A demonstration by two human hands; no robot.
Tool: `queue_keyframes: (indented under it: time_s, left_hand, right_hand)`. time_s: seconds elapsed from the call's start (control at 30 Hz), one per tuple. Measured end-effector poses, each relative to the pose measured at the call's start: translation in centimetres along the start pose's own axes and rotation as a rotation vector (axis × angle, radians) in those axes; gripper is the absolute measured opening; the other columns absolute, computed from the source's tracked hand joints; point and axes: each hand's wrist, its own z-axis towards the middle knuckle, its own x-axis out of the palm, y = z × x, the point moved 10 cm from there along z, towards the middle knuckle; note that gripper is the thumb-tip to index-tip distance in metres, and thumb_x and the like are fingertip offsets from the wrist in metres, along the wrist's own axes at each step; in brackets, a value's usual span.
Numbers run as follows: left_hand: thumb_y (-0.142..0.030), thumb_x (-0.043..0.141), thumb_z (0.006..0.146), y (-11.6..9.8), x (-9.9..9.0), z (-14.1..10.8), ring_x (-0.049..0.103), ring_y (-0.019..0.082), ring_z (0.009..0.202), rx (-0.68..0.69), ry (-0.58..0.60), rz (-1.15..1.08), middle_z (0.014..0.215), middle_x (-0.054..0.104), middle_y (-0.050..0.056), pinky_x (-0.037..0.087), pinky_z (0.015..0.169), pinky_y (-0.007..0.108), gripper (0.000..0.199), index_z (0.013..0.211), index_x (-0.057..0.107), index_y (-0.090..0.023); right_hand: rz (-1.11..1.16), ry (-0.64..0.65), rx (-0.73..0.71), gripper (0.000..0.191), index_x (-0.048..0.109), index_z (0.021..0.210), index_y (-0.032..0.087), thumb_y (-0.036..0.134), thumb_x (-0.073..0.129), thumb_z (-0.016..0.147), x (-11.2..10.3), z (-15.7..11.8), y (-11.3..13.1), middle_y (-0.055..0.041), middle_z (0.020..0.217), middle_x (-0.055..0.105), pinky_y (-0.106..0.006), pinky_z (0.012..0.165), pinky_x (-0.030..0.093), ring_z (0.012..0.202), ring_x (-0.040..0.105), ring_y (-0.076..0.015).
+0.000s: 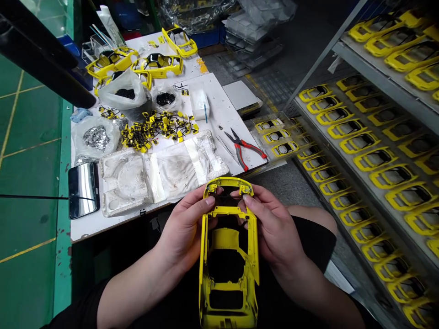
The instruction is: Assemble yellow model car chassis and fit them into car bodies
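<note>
My left hand [185,226] and my right hand [270,228] both grip a yellow model car body [229,274], which is turned with its hollow inside facing up. My fingertips pinch its far end near two small yellow fittings [228,188] on the corners. The near end of the body extends towards me, below my hands. On the table beyond lies a heap of small yellow and black parts [156,130]. Red-handled pliers [244,147] rest to the right of a dirty white padded mat [154,176], just beyond my hands.
A white-topped table [85,228] holds more yellow body shells, bags of black and silver parts, and a phone [83,189]. To the right, a shelving rack [363,183] carries rows of yellow shells. Green floor lies left, with a black bar [41,57] overhead.
</note>
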Motion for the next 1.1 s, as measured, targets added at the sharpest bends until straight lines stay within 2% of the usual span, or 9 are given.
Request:
queue_keyframes:
  time_s: [0.1, 0.2, 0.4, 0.5, 0.6, 0.77, 0.93, 1.0, 1.1]
  left_hand:
    - [-0.016, 0.09, 0.09, -0.1, -0.5, 0.0, 0.077, 0.011, 0.084, 0.0, -0.008, 0.008, 0.113, 0.084, 0.004, 0.058, 0.063, 0.013, 0.025, 0.115, 0.086, -0.017]
    - [-0.016, 0.088, 0.091, -0.5, -1.1, 0.0, 0.074, 0.009, 0.08, 0.004, -0.032, -0.012, 0.113, 0.083, 0.003, 0.057, 0.063, 0.013, 0.021, 0.112, 0.085, -0.017]
    - [-0.012, 0.088, 0.089, -2.0, -2.1, -0.4, 0.072, 0.008, 0.078, 0.045, -0.021, -0.099, 0.11, 0.082, 0.002, 0.056, 0.062, 0.012, 0.023, 0.111, 0.086, -0.019]
    - [-0.011, 0.088, 0.088, -2.9, -2.8, -0.6, 0.068, 0.006, 0.072, 0.083, -0.029, -0.111, 0.11, 0.082, 0.002, 0.055, 0.061, 0.012, 0.028, 0.115, 0.086, -0.019]
    - [-0.013, 0.091, 0.087, -3.5, -3.9, -0.6, 0.069, 0.006, 0.075, 0.099, -0.074, -0.118, 0.116, 0.083, 0.004, 0.055, 0.061, 0.012, 0.032, 0.118, 0.085, -0.018]
    - [-0.017, 0.089, 0.089, -4.2, -5.2, 0.1, 0.07, 0.007, 0.075, 0.114, -0.111, -0.101, 0.105, 0.083, 0.004, 0.052, 0.06, 0.012, 0.032, 0.121, 0.085, -0.018]
    - [-0.018, 0.091, 0.089, -5.1, -5.1, 0.7, 0.068, 0.006, 0.071, 0.123, -0.087, -0.16, 0.103, 0.083, 0.004, 0.048, 0.056, 0.011, 0.026, 0.114, 0.086, -0.018]
    - [-0.017, 0.091, 0.086, -5.3, -5.2, 1.0, 0.069, 0.006, 0.07, 0.115, -0.106, -0.186, 0.101, 0.083, 0.004, 0.048, 0.056, 0.012, 0.025, 0.111, 0.086, -0.017]
    - [-0.018, 0.092, 0.083, -5.1, -5.3, 1.5, 0.071, 0.009, 0.071, 0.078, -0.139, -0.211, 0.098, 0.084, 0.005, 0.05, 0.057, 0.014, 0.029, 0.111, 0.085, -0.018]
  right_hand:
    - [0.0, -0.005, 0.005, 0.029, 0.086, 0.115, 0.028, 0.039, 0.094, 0.091, 0.5, 0.3, -0.1, -0.0021, 0.108, 0.082, -0.018, 0.067, 0.056, 0.074, 0.062, -0.0079]
    - [-0.004, -0.003, 0.021, 0.029, 0.086, 0.115, 0.029, 0.038, 0.096, 0.089, 1.3, 0.7, -0.4, -0.0023, 0.115, 0.083, -0.02, 0.07, 0.06, 0.079, 0.066, -0.0096]
    - [-0.011, 0.04, 0.06, 0.033, 0.086, 0.113, 0.028, 0.037, 0.099, 0.085, 3.5, 1.8, -1.1, -0.0021, 0.113, 0.085, -0.022, 0.073, 0.063, 0.076, 0.069, -0.0099]
    - [-0.029, 0.054, 0.095, 0.033, 0.086, 0.113, 0.027, 0.037, 0.1, 0.084, 4.4, 2.4, -1.7, -0.0029, 0.11, 0.085, -0.021, 0.069, 0.061, 0.072, 0.066, -0.0091]
    - [-0.065, 0.058, 0.114, 0.034, 0.085, 0.113, 0.026, 0.038, 0.1, 0.084, 5.1, 3.0, -2.2, -0.0034, 0.11, 0.084, -0.02, 0.064, 0.058, 0.07, 0.063, -0.0085]
    - [-0.191, 0.031, 0.101, 0.04, 0.083, 0.118, 0.031, 0.04, 0.101, 0.083, 5.1, 4.1, -2.3, -0.0023, 0.104, 0.083, -0.026, 0.07, 0.063, 0.079, 0.072, -0.015]
    - [-0.493, 0.084, -0.018, 0.042, 0.082, 0.128, 0.036, 0.048, 0.095, 0.09, 5.5, 5.1, -0.2, -0.0048, 0.119, 0.083, -0.027, 0.059, 0.058, 0.079, 0.072, -0.0171]
    - [-0.676, 0.094, -0.077, 0.047, 0.08, 0.135, 0.036, 0.052, 0.092, 0.093, 5.8, 5.4, 1.3, -0.0054, 0.11, 0.083, -0.029, 0.06, 0.059, 0.078, 0.072, -0.019]
    - [-0.927, 0.02, -0.202, 0.051, 0.079, 0.139, 0.034, 0.06, 0.087, 0.095, 5.9, 5.9, 4.4, -0.0063, 0.102, 0.081, -0.034, 0.063, 0.062, 0.08, 0.074, -0.0228]
